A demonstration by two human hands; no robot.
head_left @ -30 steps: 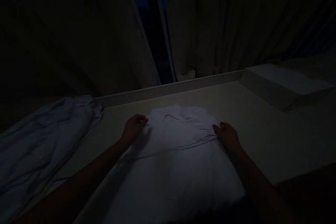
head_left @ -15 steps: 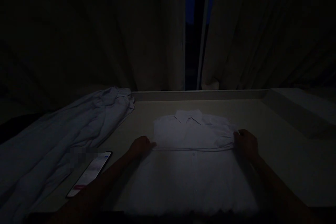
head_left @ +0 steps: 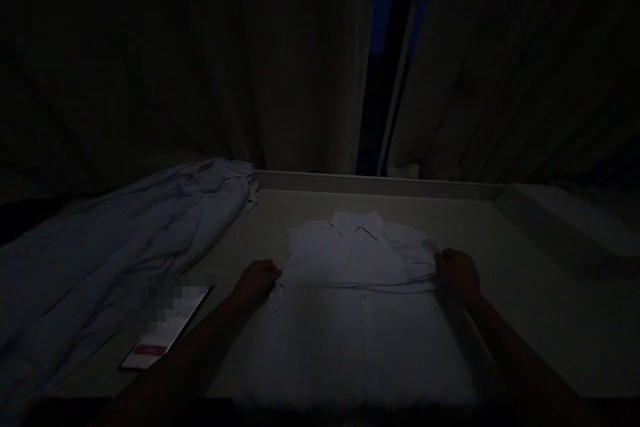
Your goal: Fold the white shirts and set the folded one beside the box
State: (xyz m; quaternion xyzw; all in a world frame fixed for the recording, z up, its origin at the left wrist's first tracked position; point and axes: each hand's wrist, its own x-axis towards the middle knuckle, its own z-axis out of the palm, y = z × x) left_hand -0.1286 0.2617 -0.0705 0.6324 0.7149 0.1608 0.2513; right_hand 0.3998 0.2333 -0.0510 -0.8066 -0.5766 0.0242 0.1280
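The scene is very dim; detail is limited.

1. Far left of the white shirt (head_left: 360, 307): a pale crumpled garment (head_left: 125, 240) lies spread over the left part of the tabletop (head_left: 525, 293), well apart from the shirt.
2. Left of the shirt, nearer to me than the garment's upper end: a phone (head_left: 163, 330) lies flat, screen up and lit, just beside the garment's edge.
3. Left edge of the shirt: my left hand (head_left: 257, 279) rests at the level of the fold line that crosses the shirt. The fingers are curled in on the fabric edge. I cannot tell whether they pinch the cloth or only press on it.
4. Centre: the shirt lies flat on the tabletop, collar away from me, button placket facing up, the sleeve parts folded in across the chest.
5. Right edge of the shirt: my right hand (head_left: 457, 273) sits at the same fold line, fingers curled over the fabric; the grip is not resolvable.
6. Right of the shirt, at the tabletop's rear corner: a raised ledge (head_left: 570, 227).
7. Behind the shirt: curtains (head_left: 280, 80) with a narrow gap.
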